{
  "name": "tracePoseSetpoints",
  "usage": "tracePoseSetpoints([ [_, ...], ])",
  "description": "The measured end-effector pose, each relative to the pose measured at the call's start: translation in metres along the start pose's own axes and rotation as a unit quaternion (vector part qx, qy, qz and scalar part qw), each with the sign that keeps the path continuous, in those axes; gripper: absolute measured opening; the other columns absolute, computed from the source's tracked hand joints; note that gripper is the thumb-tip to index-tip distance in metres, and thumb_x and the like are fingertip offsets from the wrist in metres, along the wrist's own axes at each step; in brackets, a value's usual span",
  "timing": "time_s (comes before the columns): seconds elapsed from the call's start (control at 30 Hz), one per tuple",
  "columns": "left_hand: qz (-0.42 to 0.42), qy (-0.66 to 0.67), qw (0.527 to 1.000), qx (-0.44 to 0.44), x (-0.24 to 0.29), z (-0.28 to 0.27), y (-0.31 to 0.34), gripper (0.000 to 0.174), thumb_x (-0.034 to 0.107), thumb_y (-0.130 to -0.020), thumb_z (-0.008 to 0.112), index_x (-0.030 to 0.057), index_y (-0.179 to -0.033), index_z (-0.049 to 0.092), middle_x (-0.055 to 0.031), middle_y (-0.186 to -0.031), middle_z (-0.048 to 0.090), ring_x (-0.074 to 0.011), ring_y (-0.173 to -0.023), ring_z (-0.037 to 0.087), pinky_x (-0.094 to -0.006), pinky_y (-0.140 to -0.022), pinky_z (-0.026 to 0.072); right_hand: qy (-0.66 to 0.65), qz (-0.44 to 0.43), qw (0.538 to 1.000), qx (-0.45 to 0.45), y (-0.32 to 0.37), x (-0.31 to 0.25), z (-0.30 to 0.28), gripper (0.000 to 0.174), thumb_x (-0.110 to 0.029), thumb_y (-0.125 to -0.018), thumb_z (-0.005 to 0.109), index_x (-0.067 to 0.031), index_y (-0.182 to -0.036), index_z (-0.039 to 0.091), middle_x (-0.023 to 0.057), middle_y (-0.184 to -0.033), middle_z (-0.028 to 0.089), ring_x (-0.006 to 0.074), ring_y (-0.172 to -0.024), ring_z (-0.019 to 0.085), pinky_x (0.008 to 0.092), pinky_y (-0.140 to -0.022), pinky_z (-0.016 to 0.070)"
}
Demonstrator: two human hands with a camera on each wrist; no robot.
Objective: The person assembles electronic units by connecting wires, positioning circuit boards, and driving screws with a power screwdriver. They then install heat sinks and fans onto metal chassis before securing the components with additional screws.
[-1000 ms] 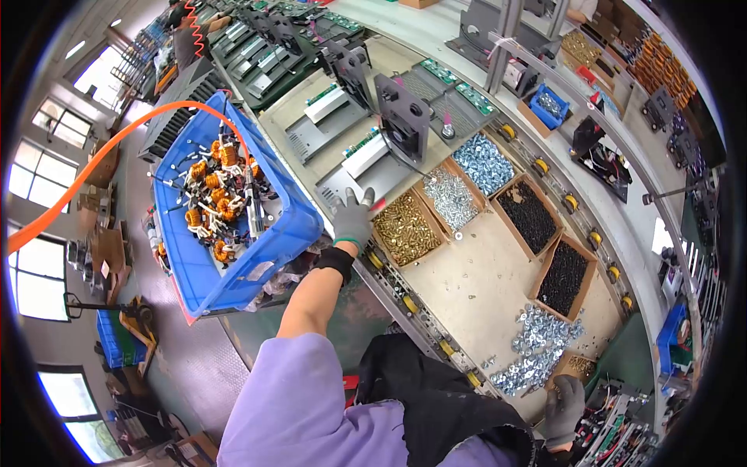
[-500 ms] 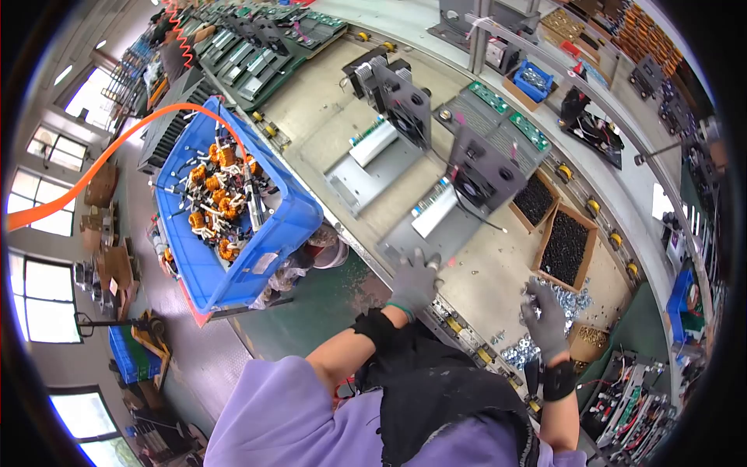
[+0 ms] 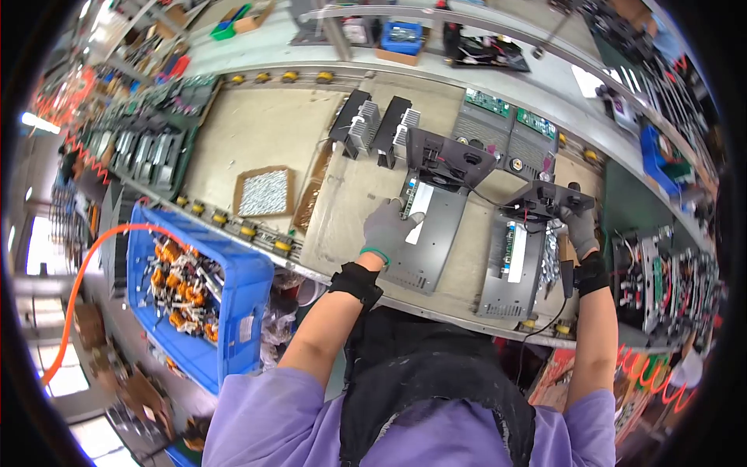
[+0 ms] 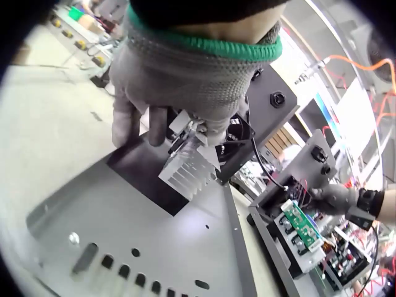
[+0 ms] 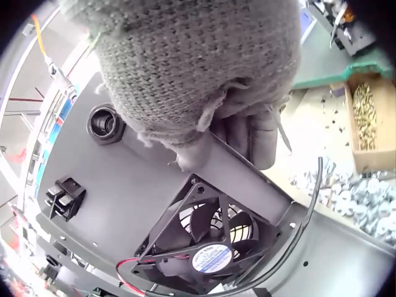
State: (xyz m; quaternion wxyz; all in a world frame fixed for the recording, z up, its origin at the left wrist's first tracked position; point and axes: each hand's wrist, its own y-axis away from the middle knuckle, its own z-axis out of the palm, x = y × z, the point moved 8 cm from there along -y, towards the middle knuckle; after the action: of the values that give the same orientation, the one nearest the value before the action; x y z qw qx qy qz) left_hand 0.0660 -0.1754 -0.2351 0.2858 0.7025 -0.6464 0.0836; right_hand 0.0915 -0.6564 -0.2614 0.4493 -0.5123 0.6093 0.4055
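Two grey sheet-metal chassis lie side by side on the bench in the head view, each with an upright panel. Over the left chassis (image 3: 436,268) my gloved left hand (image 3: 389,223) grips around a finned metal heat sink (image 4: 189,173), its fingertips low by the base plate. At the right chassis (image 3: 498,303), my gloved right hand (image 3: 578,229) pinches the edge of the upright panel (image 5: 142,185). Its thumb lies on the face above a black fan (image 5: 210,238), with other fingers behind the edge. A black cable (image 5: 309,207) curves past the fan.
A blue crate (image 3: 233,276) of orange-wound coils stands left of the bench. Behind the chassis are two black-and-silver finned parts (image 3: 354,117) and grey plates with green boards (image 3: 489,101). A box of silver screws (image 3: 264,193), loose silver fasteners (image 5: 365,201) and a carton of brass screws (image 5: 365,117) lie nearby.
The head view has turned right. Both chassis have slid right along the bench, covering screw boxes. My left hand moved from the chassis's front edge onto it; my right hand rose to the right panel.
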Motion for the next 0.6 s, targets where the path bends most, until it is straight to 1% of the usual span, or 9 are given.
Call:
tracePoseSetpoints([
  [0.07, -0.024, 0.047, 0.995, -0.083, 0.022, 0.020, 0.003, 0.051, 0.051, -0.084, 0.061, 0.0058, -0.109, 0.061, -0.0151, -0.109, 0.061, -0.0332, -0.098, 0.062, -0.0440, -0.079, 0.0487, 0.110, -0.003, 0.994, 0.022, 0.016, -0.021, -0.032, 0.020, -0.005, -0.092, 0.061, -0.0028, -0.112, 0.060, 0.0008, -0.103, 0.062, 0.0124, -0.089, 0.055, 0.0278, -0.082, 0.0461],
  [0.1, -0.011, 0.043, 0.994, -0.096, 0.029, 0.030, 0.003, 0.051, 0.051, -0.084, 0.061, 0.0058, -0.109, 0.061, -0.0151, -0.109, 0.061, -0.0332, -0.098, 0.062, -0.0440, -0.079, 0.0487, 0.214, -0.062, 0.975, -0.007, 0.021, -0.037, -0.039, 0.032, -0.006, -0.089, 0.063, -0.0021, -0.120, 0.054, 0.0102, -0.107, 0.065, 0.0176, -0.094, 0.059, 0.0297, -0.083, 0.0465],
  [0.13, 0.020, 0.034, 0.996, -0.078, 0.037, 0.039, 0.003, 0.050, 0.051, -0.086, 0.059, 0.0051, -0.107, 0.060, -0.0156, -0.099, 0.062, -0.0352, -0.092, 0.062, -0.0449, -0.077, 0.0485, 0.330, -0.041, 0.943, 0.004, 0.035, -0.077, -0.040, 0.034, -0.013, -0.089, 0.062, -0.0041, -0.122, 0.056, 0.0179, -0.105, 0.067, 0.0283, -0.094, 0.064, 0.0344, -0.084, 0.0481],
  [0.2, 0.068, 0.024, 0.995, -0.072, 0.055, 0.063, 0.002, 0.049, 0.050, -0.088, 0.058, 0.0044, -0.105, 0.059, -0.0162, -0.090, 0.064, -0.0372, -0.086, 0.063, -0.0457, -0.075, 0.0483, 0.473, -0.047, 0.878, 0.048, 0.056, -0.116, -0.054, 0.031, -0.023, -0.091, 0.059, -0.0069, -0.117, 0.058, 0.0212, -0.099, 0.066, 0.0378, -0.093, 0.063, 0.0420, -0.081, 0.0493],
  [0.23, 0.091, 0.013, 0.995, -0.023, 0.063, 0.068, 0.003, 0.047, 0.049, -0.089, 0.056, 0.0043, -0.104, 0.059, -0.0174, -0.087, 0.064, -0.0378, -0.084, 0.063, -0.0460, -0.075, 0.0483, 0.477, -0.033, 0.876, 0.060, 0.065, -0.126, -0.063, 0.031, -0.023, -0.091, 0.059, -0.0069, -0.117, 0.058, 0.0212, -0.099, 0.066, 0.0378, -0.093, 0.063, 0.0420, -0.081, 0.0493],
  [0.3, 0.130, 0.005, 0.991, 0.018, 0.081, 0.085, 0.007, 0.046, 0.048, -0.091, 0.055, 0.0043, -0.103, 0.058, -0.0186, -0.085, 0.064, -0.0384, -0.083, 0.063, -0.0462, -0.074, 0.0482, 0.604, 0.054, 0.794, 0.036, 0.078, -0.128, -0.079, 0.027, -0.028, -0.091, 0.056, -0.0076, -0.109, 0.058, 0.0191, -0.097, 0.066, 0.0397, -0.094, 0.062, 0.0484, -0.079, 0.0487],
  [0.4, 0.180, -0.003, 0.981, 0.066, 0.110, 0.097, 0.019, 0.044, 0.046, -0.092, 0.054, 0.0034, -0.102, 0.057, -0.0190, -0.081, 0.065, -0.0402, -0.081, 0.062, -0.0472, -0.073, 0.0479, 0.653, 0.163, 0.740, 0.013, 0.096, -0.111, -0.088, 0.026, -0.030, -0.091, 0.055, -0.0074, -0.103, 0.056, 0.0180, -0.092, 0.067, 0.0390, -0.091, 0.063, 0.0495, -0.078, 0.0487],
  [0.47, 0.093, 0.046, 0.993, -0.065, 0.112, 0.116, 0.016, 0.043, 0.045, -0.091, 0.056, 0.0027, -0.102, 0.057, -0.0181, -0.082, 0.065, -0.0430, -0.081, 0.061, -0.0485, -0.071, 0.0473, 0.648, 0.195, 0.735, 0.023, 0.108, -0.087, -0.105, 0.028, -0.030, -0.091, 0.056, -0.0071, -0.106, 0.055, 0.0183, -0.093, 0.067, 0.0391, -0.092, 0.063, 0.0500, -0.080, 0.0488],
  [0.6, 0.120, 0.009, 0.989, -0.088, 0.107, 0.119, 0.010, 0.042, 0.042, -0.093, 0.056, 0.0023, -0.107, 0.057, -0.0134, -0.082, 0.067, -0.0360, -0.077, 0.064, -0.0457, -0.069, 0.0470, 0.618, 0.239, 0.749, 0.015, 0.128, -0.063, -0.118, 0.034, -0.032, -0.089, 0.058, -0.0085, -0.113, 0.053, 0.0188, -0.098, 0.067, 0.0394, -0.095, 0.063, 0.0496, -0.082, 0.0484],
])
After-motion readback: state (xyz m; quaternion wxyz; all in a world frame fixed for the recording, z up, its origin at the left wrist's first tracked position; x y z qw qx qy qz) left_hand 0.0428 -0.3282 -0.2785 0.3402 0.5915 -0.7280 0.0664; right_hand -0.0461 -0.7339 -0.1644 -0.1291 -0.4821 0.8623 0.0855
